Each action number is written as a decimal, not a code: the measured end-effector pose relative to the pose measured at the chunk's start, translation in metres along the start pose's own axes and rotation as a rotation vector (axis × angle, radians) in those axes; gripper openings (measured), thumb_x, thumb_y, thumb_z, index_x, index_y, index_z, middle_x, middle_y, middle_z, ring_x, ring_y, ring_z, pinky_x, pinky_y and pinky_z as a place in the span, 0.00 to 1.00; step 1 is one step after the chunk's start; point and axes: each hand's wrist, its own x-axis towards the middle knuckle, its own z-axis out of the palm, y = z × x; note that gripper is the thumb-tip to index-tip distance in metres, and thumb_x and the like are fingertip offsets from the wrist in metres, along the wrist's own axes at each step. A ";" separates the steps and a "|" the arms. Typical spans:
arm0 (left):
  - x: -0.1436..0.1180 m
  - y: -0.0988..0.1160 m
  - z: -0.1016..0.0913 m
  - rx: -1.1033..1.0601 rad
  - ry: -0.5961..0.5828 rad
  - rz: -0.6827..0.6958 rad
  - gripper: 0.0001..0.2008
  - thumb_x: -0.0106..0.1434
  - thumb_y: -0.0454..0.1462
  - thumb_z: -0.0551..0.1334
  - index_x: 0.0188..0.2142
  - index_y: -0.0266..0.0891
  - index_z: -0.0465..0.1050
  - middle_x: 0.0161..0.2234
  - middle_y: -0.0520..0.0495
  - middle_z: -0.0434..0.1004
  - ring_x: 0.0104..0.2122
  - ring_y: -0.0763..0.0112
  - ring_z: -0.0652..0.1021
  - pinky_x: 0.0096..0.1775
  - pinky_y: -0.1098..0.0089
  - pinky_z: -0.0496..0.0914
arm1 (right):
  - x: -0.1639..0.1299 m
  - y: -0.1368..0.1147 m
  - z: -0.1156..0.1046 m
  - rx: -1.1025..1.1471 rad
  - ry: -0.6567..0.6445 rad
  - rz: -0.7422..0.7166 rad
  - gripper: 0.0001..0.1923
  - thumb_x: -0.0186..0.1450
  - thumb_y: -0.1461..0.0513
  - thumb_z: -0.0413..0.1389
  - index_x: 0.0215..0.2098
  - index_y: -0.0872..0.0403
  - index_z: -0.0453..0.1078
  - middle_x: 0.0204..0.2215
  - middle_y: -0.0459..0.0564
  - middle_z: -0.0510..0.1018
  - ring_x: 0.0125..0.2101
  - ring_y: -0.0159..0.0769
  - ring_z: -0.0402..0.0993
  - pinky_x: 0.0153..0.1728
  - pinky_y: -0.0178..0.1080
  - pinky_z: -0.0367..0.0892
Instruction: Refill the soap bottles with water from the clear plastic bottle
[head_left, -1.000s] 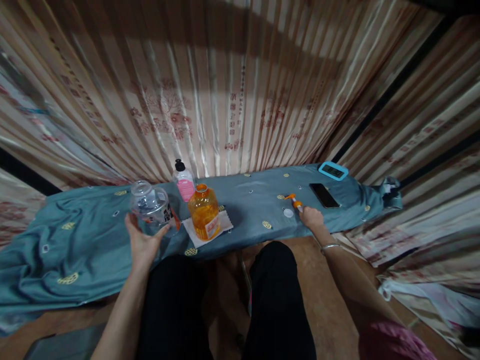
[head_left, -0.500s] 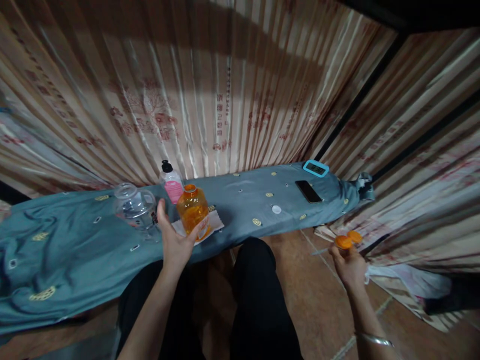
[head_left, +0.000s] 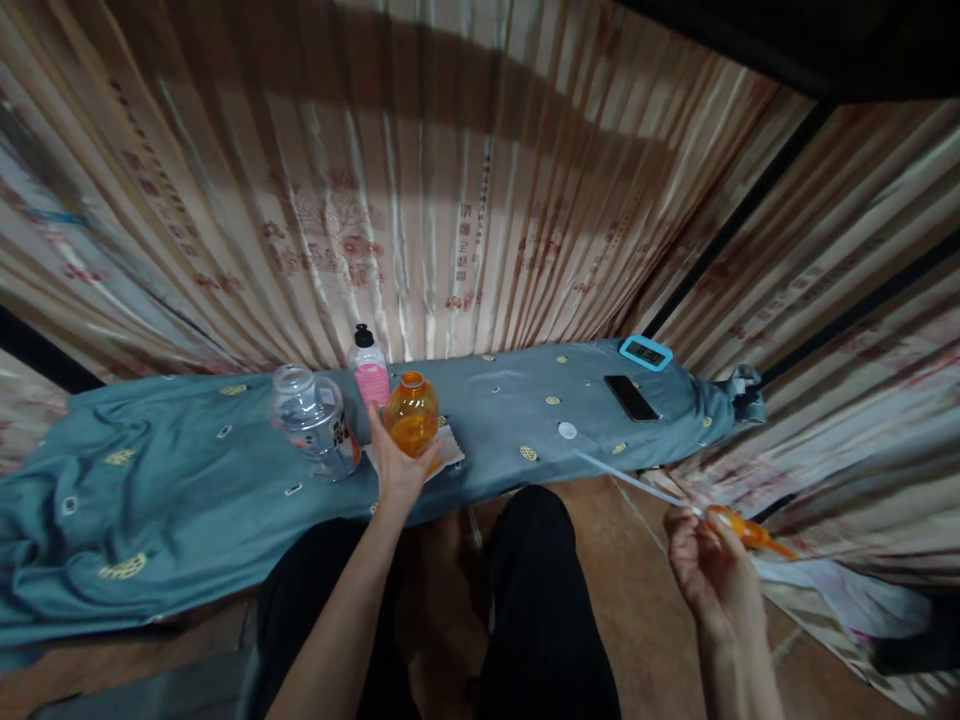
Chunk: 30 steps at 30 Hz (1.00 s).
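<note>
My left hand (head_left: 396, 465) is wrapped around the lower part of an open orange bottle (head_left: 412, 421) that stands on a white napkin (head_left: 450, 450). My right hand (head_left: 709, 565) is off the table to the right, over the floor, gripping an orange pump head (head_left: 742, 528) with a long clear tube (head_left: 637, 483) that points toward the table. A clear empty bottle (head_left: 313, 420) stands just left of my left hand, and a small pink-labelled bottle (head_left: 370, 365) with a black cap is behind it.
The narrow table is covered in a teal patterned cloth (head_left: 150, 480). A black phone (head_left: 632, 397), a blue-framed digital timer (head_left: 646, 352) and a small white cap (head_left: 567, 430) lie on its right part. Striped curtains hang all around. My legs are under the front edge.
My left hand moved from the clear bottle to the orange bottle. My right hand lifted the orange pump off the table and drew it back to the right, over the floor.
</note>
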 end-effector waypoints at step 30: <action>0.000 -0.006 -0.003 -0.067 -0.063 -0.130 0.34 0.46 0.36 0.75 0.52 0.41 0.66 0.52 0.39 0.79 0.54 0.51 0.80 0.57 0.51 0.74 | 0.014 0.015 0.325 -0.468 -0.887 -0.253 0.23 0.52 0.46 0.72 0.32 0.55 0.77 0.28 0.46 0.82 0.27 0.30 0.79 0.31 0.34 0.77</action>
